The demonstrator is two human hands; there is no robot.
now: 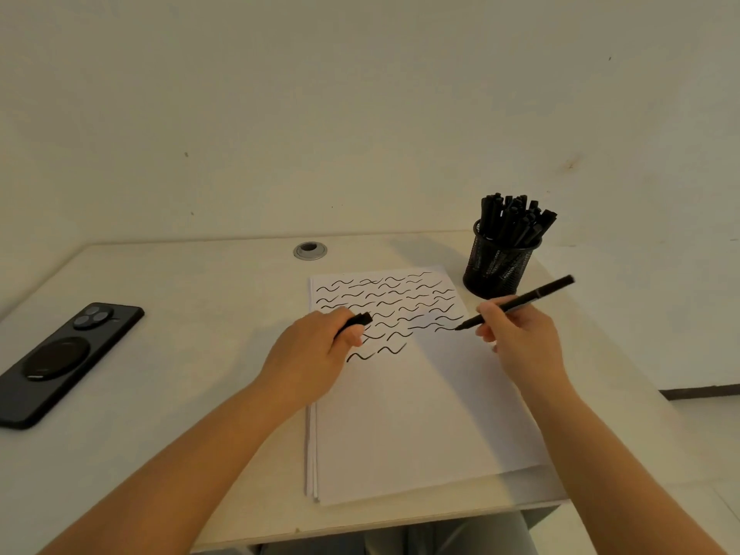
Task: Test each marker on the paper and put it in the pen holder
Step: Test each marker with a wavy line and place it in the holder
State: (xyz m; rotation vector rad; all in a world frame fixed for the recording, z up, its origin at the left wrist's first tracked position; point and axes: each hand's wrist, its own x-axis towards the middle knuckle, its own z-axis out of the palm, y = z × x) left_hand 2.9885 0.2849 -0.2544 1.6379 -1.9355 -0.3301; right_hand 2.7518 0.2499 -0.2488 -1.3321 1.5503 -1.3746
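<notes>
your right hand [516, 334] pinches the slim black marker [516, 304], tip down-left on the white paper [420, 414]; the black cap [356, 320] waits, gripped in your left hand [310, 354].

Black smartphone [66, 360] — lying face-down at the left of the desk [192, 314], camera cluster toward the far end, a round black ring mount sitting on its back. Metal cable grommet [310, 250] sitting in the desk's far edge, well apart from the phone. Pale wall [320, 114] rising behind — carrying a few small dark specks.
</notes>
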